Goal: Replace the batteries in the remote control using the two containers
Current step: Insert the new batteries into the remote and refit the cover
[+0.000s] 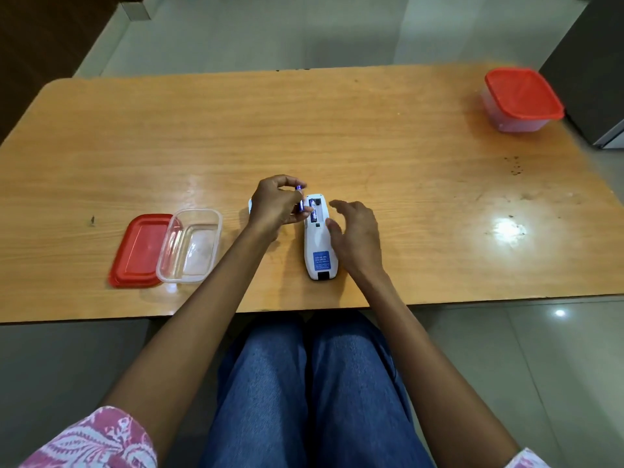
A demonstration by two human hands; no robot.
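A white remote control point(320, 244) lies face down near the table's front edge, its battery bay open at the far end with one blue battery point(313, 215) in it. My left hand point(275, 204) is just left of the bay, pinching another blue battery point(299, 188) in its fingertips. A white piece point(250, 205), perhaps the bay cover, peeks out behind that hand. My right hand point(354, 236) rests against the remote's right side, fingers spread. An open clear container point(189, 246) sits to the left beside its red lid point(140, 249). A second container with a red lid on point(521, 99) stands at the far right.
The wooden table point(371, 136) has a rounded far edge, with tiled floor beyond. A dark cabinet point(594, 62) stands by the table's far right corner. My legs in blue jeans are under the front edge.
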